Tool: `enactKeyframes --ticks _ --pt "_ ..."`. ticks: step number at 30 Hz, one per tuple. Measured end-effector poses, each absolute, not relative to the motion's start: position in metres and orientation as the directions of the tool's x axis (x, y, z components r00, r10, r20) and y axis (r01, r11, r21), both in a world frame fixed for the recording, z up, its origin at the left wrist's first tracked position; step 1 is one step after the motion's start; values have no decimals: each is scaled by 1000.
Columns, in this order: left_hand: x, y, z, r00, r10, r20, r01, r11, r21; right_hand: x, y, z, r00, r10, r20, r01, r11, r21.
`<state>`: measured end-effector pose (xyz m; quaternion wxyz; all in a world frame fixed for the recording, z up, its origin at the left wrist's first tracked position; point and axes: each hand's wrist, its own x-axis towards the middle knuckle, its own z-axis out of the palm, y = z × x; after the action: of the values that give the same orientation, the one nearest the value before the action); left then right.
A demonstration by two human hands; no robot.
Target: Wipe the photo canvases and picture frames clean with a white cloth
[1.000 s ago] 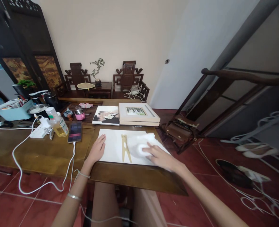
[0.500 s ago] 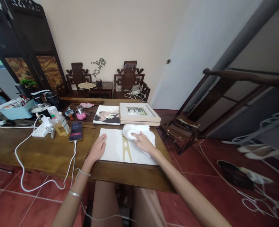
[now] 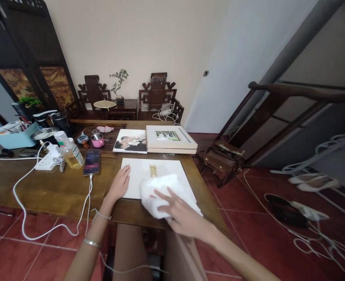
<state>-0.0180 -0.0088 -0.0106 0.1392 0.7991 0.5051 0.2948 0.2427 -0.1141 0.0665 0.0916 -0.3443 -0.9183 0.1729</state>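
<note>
A white rectangular panel (image 3: pixel 134 168) lies flat near the table's front edge. My left hand (image 3: pixel 120 182) rests on the panel's left side, fingers stretched out flat. My right hand (image 3: pixel 175 208) grips a bunched white cloth (image 3: pixel 157 191) at the panel's front edge, with some fingers extended over it. The cloth covers the front middle of the panel and hangs slightly past its edge. A tan flat piece (image 3: pixel 153 170) on the panel shows only at its upper end; the cloth hides its lower part.
Behind the panel lie stacked frames (image 3: pixel 172 145) and a picture panel (image 3: pixel 130 141). To the left are a charging phone (image 3: pixel 91 162), a bottle of yellow liquid (image 3: pixel 71 154), a power strip (image 3: pixel 46 160) and a pink cup (image 3: pixel 97 140). A wooden chair (image 3: pixel 230 144) stands right.
My right hand has drawn the cloth from the panel's back right toward its front edge, covering the tan piece's lower part. My left hand stays on the panel's left side.
</note>
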Motion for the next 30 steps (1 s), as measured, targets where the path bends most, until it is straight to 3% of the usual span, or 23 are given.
enactKeyframes --ticks 8,13,21,30 --pt "-20 -7 -11 317 885 341 715 -459 527 218 -10 52 -569 815 113 767 575 -285" --pt "-22 -6 -13 320 882 346 713 -465 525 204 -40 50 -594 792 139 764 610 -209" --pt "-21 -5 -14 320 881 347 714 -465 523 218 -126 64 -707 705 54 641 671 -374" --pt "-20 -5 -14 324 878 353 707 -473 526 198 -9 55 -539 832 131 807 555 -203"
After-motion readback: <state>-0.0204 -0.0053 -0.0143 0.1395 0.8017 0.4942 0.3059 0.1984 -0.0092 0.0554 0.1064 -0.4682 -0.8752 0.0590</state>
